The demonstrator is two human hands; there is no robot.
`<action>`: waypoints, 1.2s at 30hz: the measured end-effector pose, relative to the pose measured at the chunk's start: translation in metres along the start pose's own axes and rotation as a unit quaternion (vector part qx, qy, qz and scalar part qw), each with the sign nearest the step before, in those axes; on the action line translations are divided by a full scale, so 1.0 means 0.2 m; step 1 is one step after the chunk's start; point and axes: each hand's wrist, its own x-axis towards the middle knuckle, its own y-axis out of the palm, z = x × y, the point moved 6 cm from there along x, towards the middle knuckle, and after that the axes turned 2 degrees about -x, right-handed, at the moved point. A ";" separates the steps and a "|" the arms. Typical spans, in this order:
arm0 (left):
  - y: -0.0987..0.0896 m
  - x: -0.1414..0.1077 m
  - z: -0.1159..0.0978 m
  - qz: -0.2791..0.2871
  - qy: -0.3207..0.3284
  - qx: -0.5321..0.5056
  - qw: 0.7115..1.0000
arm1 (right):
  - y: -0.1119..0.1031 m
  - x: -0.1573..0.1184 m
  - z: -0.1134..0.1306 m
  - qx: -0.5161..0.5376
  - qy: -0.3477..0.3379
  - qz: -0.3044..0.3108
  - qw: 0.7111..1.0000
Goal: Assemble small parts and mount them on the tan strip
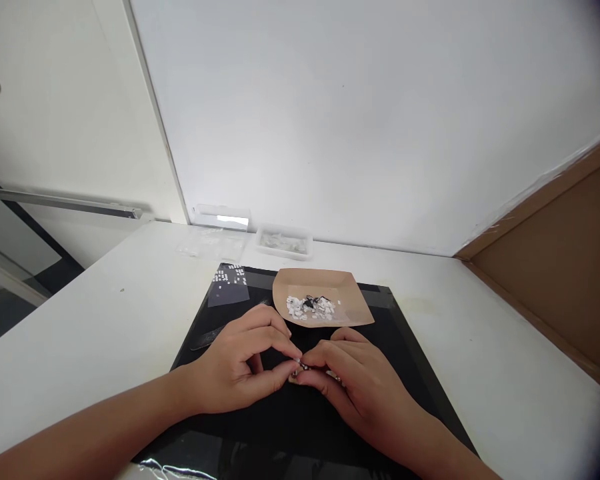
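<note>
Over the black mat [275, 433], my left hand [250, 363] and my right hand [363, 380] meet fingertip to fingertip. Both are closed in a pinch at a small object with shiny bits [304, 366], mostly covered by the fingers, so its kind is unclear. The left thumb and forefinger press at its left end. My right thumb and forefinger grip it from the other side, and a little of it shows beneath the right fingers. Just beyond the hands stands a brown paper tray [353, 303] with small white scraps [325, 308] and some black ones.
Left of the tray lies a dark sheet [227, 297] bearing small white pieces. A dark flat strip [206, 339] is partly behind my left hand. Along the wall are a translucent plastic box [285, 253] and clear plastic packaging [213, 243]. A brown panel [570, 267] borders the right side.
</note>
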 end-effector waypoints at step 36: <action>0.00 0.00 0.04 -0.015 -0.060 0.009 0.998 | 0.01 0.00 0.01 -0.016 0.010 0.022 1.000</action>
